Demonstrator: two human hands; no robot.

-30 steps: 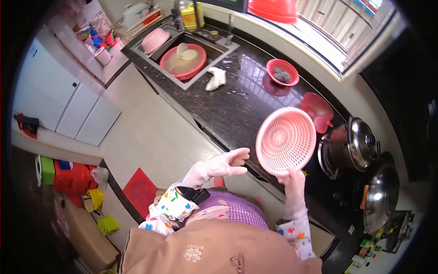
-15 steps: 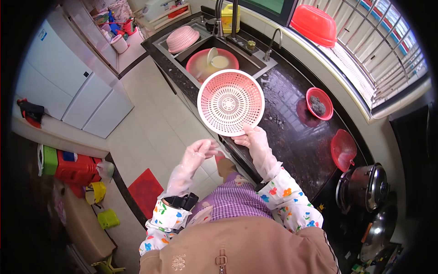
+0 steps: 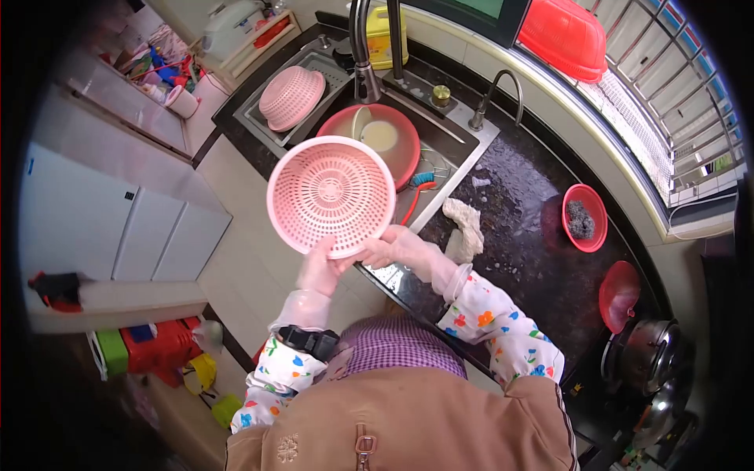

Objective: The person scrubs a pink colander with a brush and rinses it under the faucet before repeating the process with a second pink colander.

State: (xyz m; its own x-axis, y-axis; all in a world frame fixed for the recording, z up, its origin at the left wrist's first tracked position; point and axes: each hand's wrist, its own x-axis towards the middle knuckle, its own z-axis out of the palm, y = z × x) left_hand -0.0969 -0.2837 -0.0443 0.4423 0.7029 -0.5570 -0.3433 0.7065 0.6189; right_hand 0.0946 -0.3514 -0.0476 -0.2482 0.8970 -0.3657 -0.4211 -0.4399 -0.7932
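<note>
A pink and white plastic colander (image 3: 331, 187) is tilted so that its inside faces me, held in front of the sink. My left hand (image 3: 318, 268), in a clear plastic glove, grips its lower rim with the thumb over the edge. At the lower right of the rim, my right hand (image 3: 410, 253) is closed on it too, also gloved. Behind the colander, a pink basin (image 3: 407, 129) in the sink holds cloudy water and a pale bowl (image 3: 379, 136). A second pink colander (image 3: 292, 97) rests tilted on the drainboard.
On the wet dark counter lie a crumpled white cloth (image 3: 465, 224), a red bowl with a grey scourer (image 3: 580, 220) and a red dish (image 3: 620, 297). Pots (image 3: 646, 353) stand at the right. A tap (image 3: 364, 74) rises over the sink, beside a yellow jug (image 3: 386, 39).
My left hand has come up and taken hold of the colander's rim. The colander has moved left in view, uncovering the white cloth and an orange-handled tool by the sink.
</note>
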